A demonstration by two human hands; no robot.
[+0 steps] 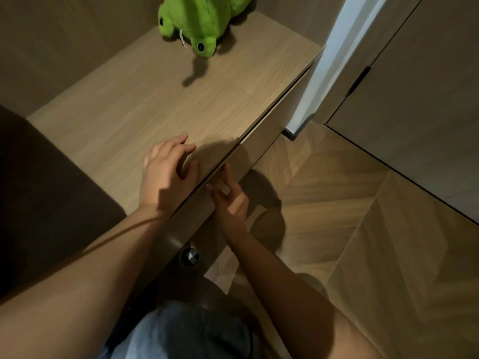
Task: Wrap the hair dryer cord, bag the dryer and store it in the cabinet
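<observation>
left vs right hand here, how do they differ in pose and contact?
The left hand lies palm down on the cabinet top, fingers spread and lightly bent; the right hand sits lower, off the front edge, palm turned up. The left hand rests on the flat top surface; the right hand's fingertips touch the drawer front just under the top. Neither hand holds anything.

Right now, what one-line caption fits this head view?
Left hand rests on the light wooden cabinet top; right hand touches its drawer front; green plush frog behind.
</observation>
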